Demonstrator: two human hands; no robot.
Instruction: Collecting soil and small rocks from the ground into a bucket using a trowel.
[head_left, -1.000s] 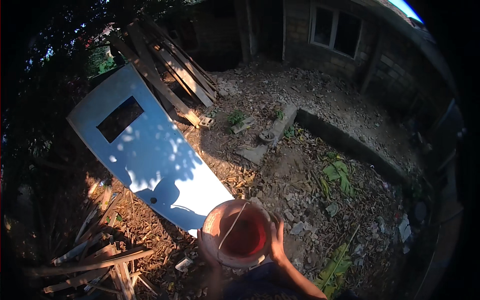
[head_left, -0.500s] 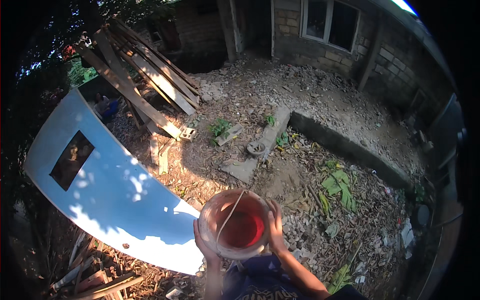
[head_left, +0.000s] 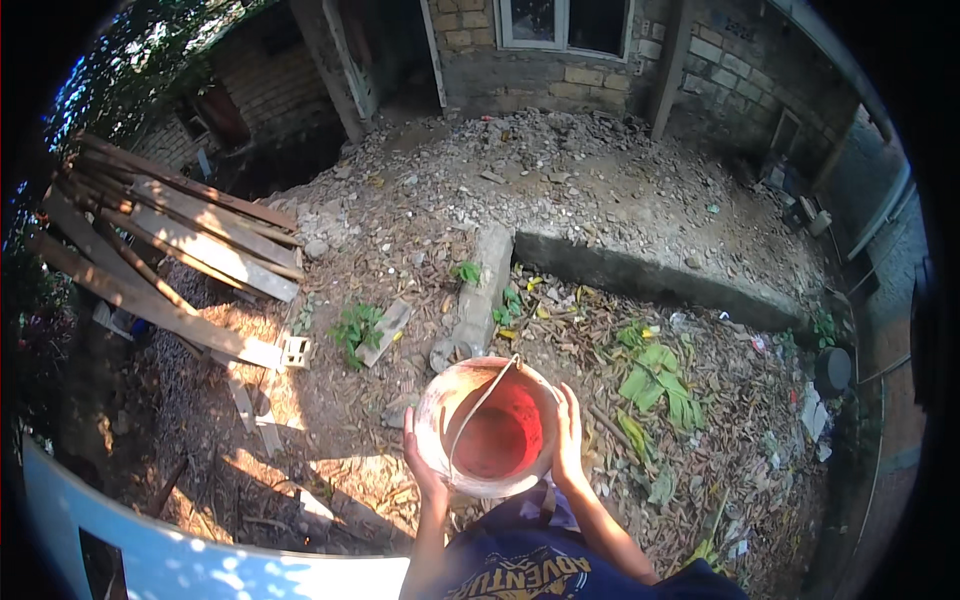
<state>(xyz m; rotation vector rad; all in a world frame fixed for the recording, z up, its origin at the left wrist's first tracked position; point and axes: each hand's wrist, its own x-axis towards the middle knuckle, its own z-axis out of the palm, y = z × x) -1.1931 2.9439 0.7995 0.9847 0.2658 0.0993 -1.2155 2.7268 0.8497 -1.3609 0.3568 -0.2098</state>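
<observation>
In front of my body I carry a bucket (head_left: 545,425) with a worn, pale outside and a reddish inside. Its thin handle lies across the mouth. My left hand (head_left: 426,468) presses against the bucket's left side, and my right hand (head_left: 568,440) grips the opposite side. Something dark or shadowed shows at the bottom; I cannot tell whether it is contents. The bucket hangs above leaf-covered ground, its mouth turned up toward me.
A low concrete wall (head_left: 650,275) runs across the right half. Leaning planks (head_left: 200,240) reach down to a hollow block (head_left: 296,352) on the left. A blue-white panel (head_left: 270,572) lies along the lower left. Rubble (head_left: 560,165) spreads before the house, and a large green leaf (head_left: 660,385) lies right.
My view has swung right, so the planks and panel sit farther left and lower. The bucket stays between both hands, now out of the direct sunlight and farther from the panel.
</observation>
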